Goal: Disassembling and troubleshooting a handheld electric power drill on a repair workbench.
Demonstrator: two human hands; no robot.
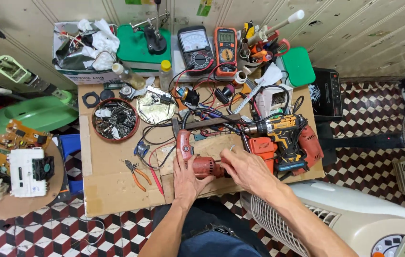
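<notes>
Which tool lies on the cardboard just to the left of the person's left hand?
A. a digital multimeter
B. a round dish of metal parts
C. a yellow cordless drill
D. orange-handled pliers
D: the orange-handled pliers lie on the cardboard close beside the left hand, which rests on the red power tool together with the right hand.

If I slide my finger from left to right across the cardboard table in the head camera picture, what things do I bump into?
Round dish of metal bits → orange-handled pliers → left hand → red drill body → right hand → yellow-and-black cordless drill.
</notes>
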